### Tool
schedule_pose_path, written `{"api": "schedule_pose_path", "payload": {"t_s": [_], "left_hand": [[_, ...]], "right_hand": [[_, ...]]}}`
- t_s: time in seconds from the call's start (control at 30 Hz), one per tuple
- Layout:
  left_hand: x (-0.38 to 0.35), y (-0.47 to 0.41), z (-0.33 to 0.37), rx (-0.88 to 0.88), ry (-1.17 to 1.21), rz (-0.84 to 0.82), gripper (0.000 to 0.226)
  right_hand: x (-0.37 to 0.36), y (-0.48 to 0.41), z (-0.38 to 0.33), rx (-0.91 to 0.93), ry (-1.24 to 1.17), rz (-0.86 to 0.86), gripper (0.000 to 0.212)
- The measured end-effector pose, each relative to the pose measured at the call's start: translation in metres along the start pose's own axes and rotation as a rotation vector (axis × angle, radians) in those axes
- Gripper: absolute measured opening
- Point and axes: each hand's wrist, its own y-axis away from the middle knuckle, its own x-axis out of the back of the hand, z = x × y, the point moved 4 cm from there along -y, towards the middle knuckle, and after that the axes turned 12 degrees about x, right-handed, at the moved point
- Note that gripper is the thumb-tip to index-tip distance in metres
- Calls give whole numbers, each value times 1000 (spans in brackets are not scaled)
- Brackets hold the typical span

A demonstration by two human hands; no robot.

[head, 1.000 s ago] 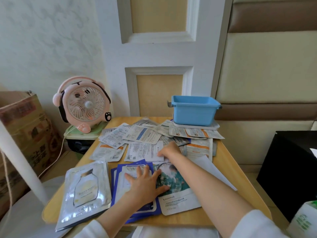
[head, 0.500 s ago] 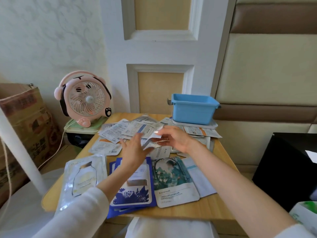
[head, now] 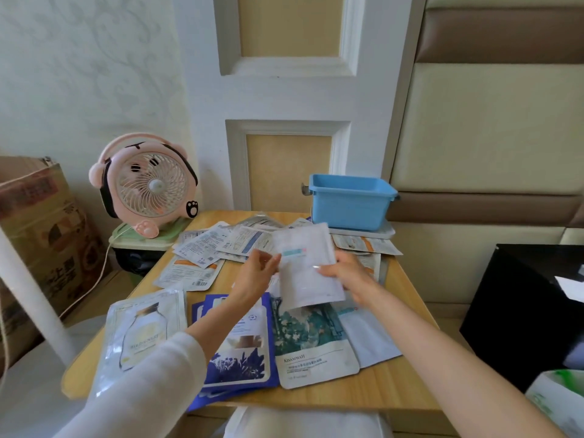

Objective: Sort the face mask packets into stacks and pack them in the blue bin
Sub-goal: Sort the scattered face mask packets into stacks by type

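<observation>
Covering loose packets [head: 202, 245], left hand [head: 257, 273] and right hand [head: 347, 275] hold a packet [head: 308, 267].

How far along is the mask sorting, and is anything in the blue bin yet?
Started: silver packets, blue packets, a teal packet and a pale packet lie sorted along the near edge. In hand: left hand and right hand hold a white packet. Left: the loose pile farther back is unsorted, and the blue bin shows no packets.
</observation>
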Motion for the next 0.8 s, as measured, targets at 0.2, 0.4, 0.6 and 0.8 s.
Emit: {"api": "schedule_pose_path", "payload": {"t_s": [0.2,0.4,0.6,0.8], "left_hand": [[-41,-29,-10,20,-873,-62,82],[-74,-27,2,251,-972,58,94],[-78,-30,7,161,-877,88,56],[-78,-14,23,-170,-1123,121,28]], "right_hand": [[85,23,28,-205,99,93,19],[115,60,46,-306,239,94,15],[103,70,51,-273,375,87,43],[85,68,42,-328,195,112,17]]}}
